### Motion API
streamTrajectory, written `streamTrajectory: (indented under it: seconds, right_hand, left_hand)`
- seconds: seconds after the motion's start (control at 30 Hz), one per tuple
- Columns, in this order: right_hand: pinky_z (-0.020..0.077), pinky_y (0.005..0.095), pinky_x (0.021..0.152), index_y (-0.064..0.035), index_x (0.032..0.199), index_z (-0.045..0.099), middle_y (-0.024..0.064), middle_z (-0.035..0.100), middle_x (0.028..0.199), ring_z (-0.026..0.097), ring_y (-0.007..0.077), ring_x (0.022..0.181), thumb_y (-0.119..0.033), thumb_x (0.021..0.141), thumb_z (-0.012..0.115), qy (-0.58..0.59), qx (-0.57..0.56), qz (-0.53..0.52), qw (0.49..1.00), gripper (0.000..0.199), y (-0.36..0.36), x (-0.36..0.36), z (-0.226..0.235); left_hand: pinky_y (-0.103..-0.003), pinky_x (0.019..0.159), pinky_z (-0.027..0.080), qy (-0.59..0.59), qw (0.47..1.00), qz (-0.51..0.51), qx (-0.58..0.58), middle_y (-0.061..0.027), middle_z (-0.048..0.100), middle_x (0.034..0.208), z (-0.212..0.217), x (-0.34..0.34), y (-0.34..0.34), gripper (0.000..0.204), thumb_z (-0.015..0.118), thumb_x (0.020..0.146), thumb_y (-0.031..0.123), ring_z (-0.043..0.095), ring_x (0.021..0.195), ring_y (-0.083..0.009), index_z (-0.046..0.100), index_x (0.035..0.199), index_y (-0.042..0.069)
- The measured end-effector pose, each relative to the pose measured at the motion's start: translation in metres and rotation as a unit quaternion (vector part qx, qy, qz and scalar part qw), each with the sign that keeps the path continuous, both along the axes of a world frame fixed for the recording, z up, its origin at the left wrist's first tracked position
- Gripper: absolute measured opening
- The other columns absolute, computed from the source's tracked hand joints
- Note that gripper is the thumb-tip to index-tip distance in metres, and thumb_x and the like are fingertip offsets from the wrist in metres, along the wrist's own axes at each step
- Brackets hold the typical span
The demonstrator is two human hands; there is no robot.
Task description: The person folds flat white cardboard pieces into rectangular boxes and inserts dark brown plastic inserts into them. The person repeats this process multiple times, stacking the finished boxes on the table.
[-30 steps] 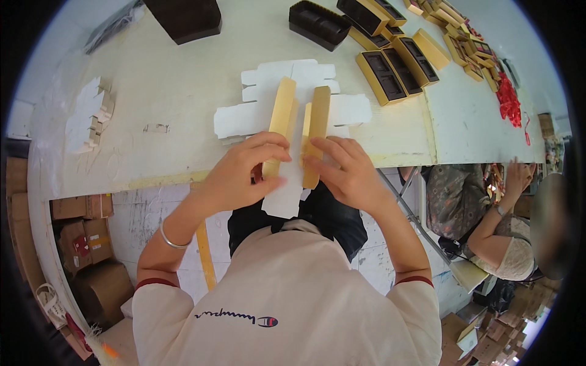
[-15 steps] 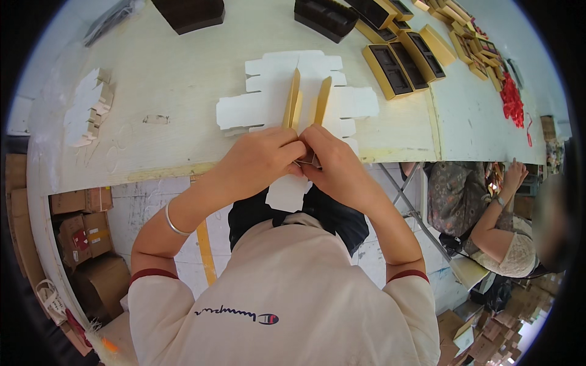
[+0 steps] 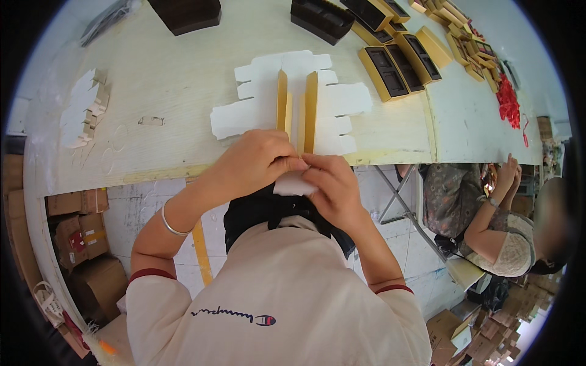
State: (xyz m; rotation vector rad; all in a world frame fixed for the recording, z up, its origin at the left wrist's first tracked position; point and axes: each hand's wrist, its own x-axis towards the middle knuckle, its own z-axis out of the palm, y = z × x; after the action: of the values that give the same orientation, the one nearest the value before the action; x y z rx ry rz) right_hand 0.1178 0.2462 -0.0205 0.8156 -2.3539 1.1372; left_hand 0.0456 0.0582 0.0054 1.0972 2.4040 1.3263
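A part-folded cardboard box point(image 3: 311, 113) with gold outer faces and a white inside lies before me, its two long side walls standing up. Pinched at its near end is my left hand point(image 3: 265, 157), thumb and fingers closed on the left corner. My right hand point(image 3: 332, 186) grips the right corner, fingers bent around the end flap. Between and below the hands a white end flap point(image 3: 293, 184) sticks out past the table edge. Beneath the box spread flat white carton blanks point(image 3: 241, 116) with notched tabs. My fingertips partly hide the corner folds.
Dark brown trays point(image 3: 186, 13) lie at the far side. Gold boxes with dark inserts point(image 3: 384, 70) stand at the far right, near red ribbon point(image 3: 508, 100). Folded white card pieces point(image 3: 84, 110) sit at left. A co-worker point(image 3: 497, 235) sits at right. Cardboard cartons point(image 3: 79, 238) fill the lower left.
My hands have spread slightly apart at the near end, the right one moving lower. The gold side walls now stand straighter and more parallel.
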Motion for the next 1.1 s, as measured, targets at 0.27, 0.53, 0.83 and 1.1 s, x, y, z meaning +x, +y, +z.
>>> streamTrajectory:
  seconds: [0.27,0.53,0.83,1.1]
  right_hand:
    - [0.0438,0.0282,0.057,-0.0037,0.102,0.055,0.0075,0.053,0.071,0.049,0.0189,0.061,-0.001,0.075,0.072,-0.154,-0.127,-0.132,0.971,0.032,-0.014,-0.021,0.019]
    - [0.0458,0.0308,0.059,-0.001,0.103,0.058,0.0132,0.055,0.102,0.053,0.0224,0.07,0.001,0.074,0.071,-0.019,-0.026,-0.107,0.994,0.032,-0.01,-0.013,0.005]
    - [0.0417,0.0337,0.064,-0.0017,0.091,0.06,0.0065,0.055,0.09,0.052,0.0241,0.072,0.0,0.065,0.063,0.043,0.164,-0.036,0.985,0.026,0.008,-0.026,0.013]
    - [0.042,0.0355,0.064,-0.0055,0.089,0.062,0.0076,0.058,0.088,0.054,0.0271,0.075,-0.001,0.07,0.066,-0.098,0.152,0.05,0.982,0.021,0.013,-0.042,0.03]
  left_hand:
    - [-0.026,0.054,0.044,-0.172,0.985,0.004,-0.016,-0.0083,0.056,0.08,0.015,-0.003,-0.001,0.017,0.054,0.094,0.017,0.054,0.06,-0.0142,0.05,0.097,0.001]
    - [-0.029,0.058,0.048,-0.03,0.995,0.051,0.079,-0.0105,0.049,0.119,-0.005,0.012,0.004,0.024,0.047,0.091,-0.001,0.058,0.07,-0.018,0.041,0.112,0.006]
    - [-0.039,0.063,0.049,0.021,0.996,0.068,0.047,-0.0127,0.059,0.097,-0.004,0.03,0.011,0.017,0.057,0.087,0.005,0.06,0.077,-0.035,0.049,0.102,0.005]
    - [-0.035,0.068,0.049,-0.02,0.996,0.059,-0.069,-0.0148,0.065,0.083,0.016,0.012,0.003,0.017,0.059,0.083,0.0,0.062,0.077,-0.0286,0.057,0.101,0.001]
